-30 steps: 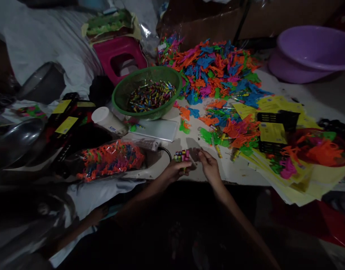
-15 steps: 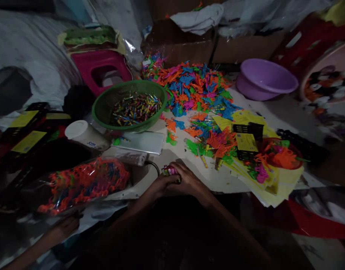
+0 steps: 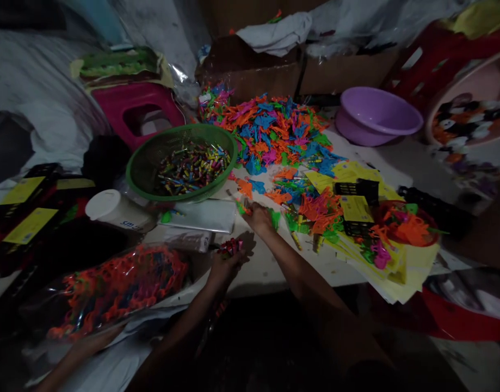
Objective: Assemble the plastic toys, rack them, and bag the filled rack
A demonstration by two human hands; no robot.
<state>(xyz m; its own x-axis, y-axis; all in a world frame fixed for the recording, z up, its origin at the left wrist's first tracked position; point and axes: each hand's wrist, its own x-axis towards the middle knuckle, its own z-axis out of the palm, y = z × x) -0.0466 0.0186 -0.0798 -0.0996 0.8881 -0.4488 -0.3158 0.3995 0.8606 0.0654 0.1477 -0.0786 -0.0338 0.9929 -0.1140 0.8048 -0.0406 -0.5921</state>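
Observation:
My left hand (image 3: 225, 268) is closed around a bunch of small wrapped sticks (image 3: 232, 247) above the table's front part. My right hand (image 3: 258, 218) reaches over the table, its fingers at a small orange and green piece (image 3: 242, 207); whether they grip it is too dark to tell. Loose orange and blue plastic pieces (image 3: 250, 187) lie just beyond. To the left stands a green basket (image 3: 135, 188) holding many small wrapped sticks (image 3: 192, 169). A large heap of coloured plastic pieces (image 3: 270, 130) covers the table's back.
A white cup (image 3: 119, 209) lies at the left beside a clear flat packet (image 3: 209, 215). A bag of orange pieces (image 3: 123, 283) is at the front left, with another person's arm (image 3: 86, 348) below. Yellow cards (image 3: 356, 208) and a purple basin (image 3: 376, 117) are at the right.
My hands have separated. The right one has moved forward to the loose pieces; the left one has moved slightly left with the sticks. The view has shifted a little.

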